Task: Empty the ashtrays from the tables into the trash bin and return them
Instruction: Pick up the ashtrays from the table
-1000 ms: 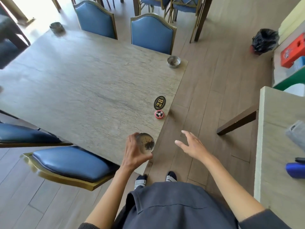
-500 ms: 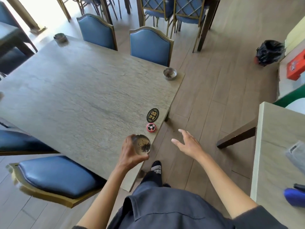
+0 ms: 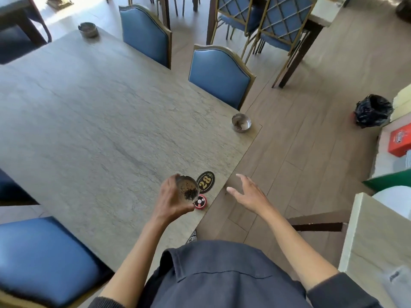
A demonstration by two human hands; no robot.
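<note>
My left hand [image 3: 171, 200] grips a round metal ashtray [image 3: 188, 189] with dark ash in it, held above the near right part of the stone-topped table [image 3: 93, 121]. My right hand [image 3: 249, 193] hovers with spread fingers over the floor beside the table's edge, holding nothing. A second metal ashtray [image 3: 241, 122] with ash sits at the table's far right corner. A third ashtray [image 3: 88, 29] stands at the far left corner. A trash bin lined with a black bag [image 3: 372, 111] stands on the floor at the right.
A black oval "28" plaque [image 3: 206, 178] and a red call button [image 3: 200, 202] lie near the table's edge. Blue chairs [image 3: 219, 76] surround the table. Another table [image 3: 375, 247] stands close on my right, a red box [image 3: 400, 138] on a counter beyond it.
I have walked forward along the table. My left hand with the ashtray has come level with the plaque and button. The corner ashtray and the bin look closer.
</note>
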